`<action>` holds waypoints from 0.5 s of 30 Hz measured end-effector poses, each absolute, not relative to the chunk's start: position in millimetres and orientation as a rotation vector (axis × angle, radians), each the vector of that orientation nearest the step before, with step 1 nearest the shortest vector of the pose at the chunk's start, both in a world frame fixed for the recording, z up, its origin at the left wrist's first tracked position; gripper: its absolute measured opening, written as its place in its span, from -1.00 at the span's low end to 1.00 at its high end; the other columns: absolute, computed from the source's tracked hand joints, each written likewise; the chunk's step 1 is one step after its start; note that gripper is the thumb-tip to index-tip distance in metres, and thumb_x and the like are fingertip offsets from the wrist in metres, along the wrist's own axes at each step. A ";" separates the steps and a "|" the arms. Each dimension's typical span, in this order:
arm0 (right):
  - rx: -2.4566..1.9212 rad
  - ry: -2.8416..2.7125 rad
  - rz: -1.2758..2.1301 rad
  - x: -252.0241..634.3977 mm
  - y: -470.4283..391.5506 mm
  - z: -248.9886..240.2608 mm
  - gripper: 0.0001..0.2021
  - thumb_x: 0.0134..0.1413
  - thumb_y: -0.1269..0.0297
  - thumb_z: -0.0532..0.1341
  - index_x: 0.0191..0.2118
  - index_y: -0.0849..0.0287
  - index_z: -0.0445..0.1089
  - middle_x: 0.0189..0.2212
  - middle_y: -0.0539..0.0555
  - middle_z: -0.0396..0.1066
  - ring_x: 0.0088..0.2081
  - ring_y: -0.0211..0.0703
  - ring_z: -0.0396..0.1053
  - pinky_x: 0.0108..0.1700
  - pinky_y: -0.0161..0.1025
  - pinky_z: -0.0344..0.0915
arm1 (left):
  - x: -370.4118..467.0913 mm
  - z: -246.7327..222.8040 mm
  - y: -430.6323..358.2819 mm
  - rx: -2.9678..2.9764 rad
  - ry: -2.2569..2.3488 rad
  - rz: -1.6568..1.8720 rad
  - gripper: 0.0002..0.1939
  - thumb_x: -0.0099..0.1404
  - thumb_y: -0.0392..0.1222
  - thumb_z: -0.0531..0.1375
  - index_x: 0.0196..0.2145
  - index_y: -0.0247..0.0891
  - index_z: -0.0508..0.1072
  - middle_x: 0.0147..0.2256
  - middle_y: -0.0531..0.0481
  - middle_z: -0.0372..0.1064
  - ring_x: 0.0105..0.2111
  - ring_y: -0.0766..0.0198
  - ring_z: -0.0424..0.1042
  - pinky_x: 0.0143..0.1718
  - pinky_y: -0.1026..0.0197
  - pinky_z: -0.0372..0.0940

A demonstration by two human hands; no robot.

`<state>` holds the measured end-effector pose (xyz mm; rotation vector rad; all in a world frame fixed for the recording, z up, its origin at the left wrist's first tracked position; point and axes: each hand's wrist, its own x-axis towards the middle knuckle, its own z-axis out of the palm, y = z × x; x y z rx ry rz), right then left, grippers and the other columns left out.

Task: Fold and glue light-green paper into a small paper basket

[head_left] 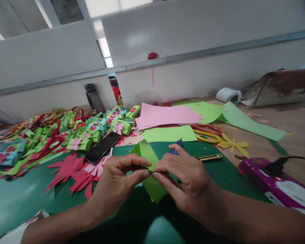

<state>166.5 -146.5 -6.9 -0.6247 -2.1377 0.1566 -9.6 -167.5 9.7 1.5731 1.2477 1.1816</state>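
Observation:
Both hands pinch one piece of folded light-green paper (155, 192) above the green mat. My left hand (122, 176) has thumb and fingers closed on its left side near the middle. From the right, my right hand (186, 173) pinches it at almost the same spot, so the fingertips nearly meet. One part of the paper stands up behind the fingers and another hangs below them. Behind my right hand, partly hidden, is a dark-blue object (177, 145) whose kind I cannot make out. A yellow cutter-like tool (210, 157) lies just beyond that hand.
Red paper flowers (66, 169), a black phone (103, 147) and many small green paper bags (122, 127) cover the left. Pink sheets (167, 116) and green sheets (171, 134) lie ahead, near yellow-handled scissors (209, 137). A purple power strip (279, 183) with a plugged-in cord sits at right.

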 end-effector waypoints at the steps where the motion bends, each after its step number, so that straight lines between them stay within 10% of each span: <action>1: -0.627 -2.138 0.160 166.6 -146.8 -6.9 -0.91 0.07 0.48 0.15 -0.41 0.20 0.32 -0.54 -0.08 0.36 -0.49 -0.32 0.28 0.01 -0.06 0.02 | -9.8 9.6 -167.4 1.567 1.260 1.179 -0.93 0.02 -0.31 0.30 -0.45 -0.23 0.56 -0.50 0.06 0.49 -0.49 0.35 0.41 -0.46 0.44 0.30; 15: -0.665 -2.083 0.283 166.2 -146.1 -3.9 -0.89 0.05 0.47 0.18 -0.47 0.21 0.31 -0.58 -0.13 0.33 -0.54 -0.38 0.24 0.00 -0.07 0.05 | -9.6 12.0 -165.2 1.703 1.269 1.227 -0.91 0.00 -0.37 0.30 -0.53 -0.21 0.56 -0.56 0.08 0.48 -0.54 0.37 0.39 -0.50 0.45 0.26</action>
